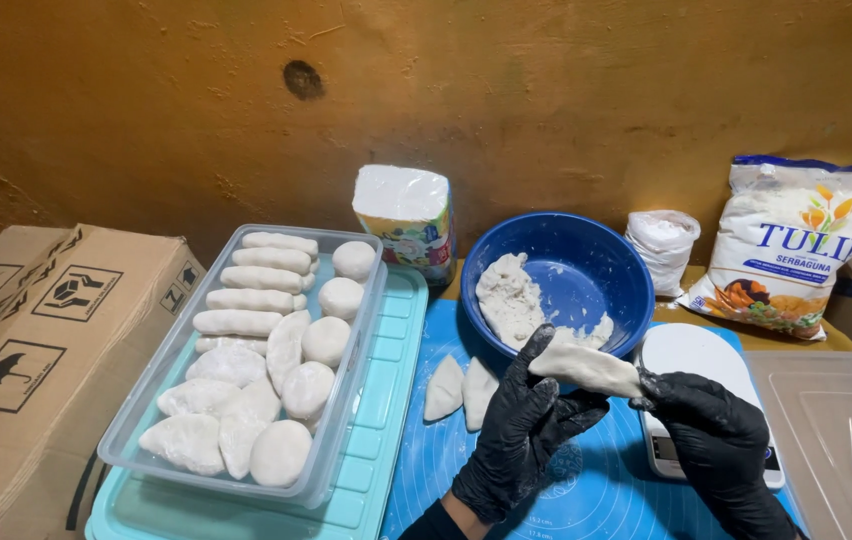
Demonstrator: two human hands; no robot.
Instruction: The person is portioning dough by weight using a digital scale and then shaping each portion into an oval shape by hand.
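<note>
At the far left sits a cardboard box [36, 340], and beside it a clear tub [338, 440] packed with white dough: rolled logs at the back, round balls down its right side, folded pieces at the front. The tub rests on a turquoise lid [386, 400]. Behind that stands a block wrapped in printed paper [406, 218]. On the blue mat [606, 490] lie two folded dough pieces [460, 388], just beside the lid. Above the mat, both hands wear black gloves. The left hand [521, 425] has its fingers curled around one end of a dough strip [586, 368], and the right hand [716, 440] pinches the other end between fingertips and thumb, so the strip hangs between them, held in the air just in front of the blue bowl [606, 260]. More dough clings inside the bowl. Under the right hand is a white scale [696, 352]. Behind it sits a small tied bag [661, 245], then a big flour bag [796, 245], and a clear lid [841, 430] at the right edge.
</note>
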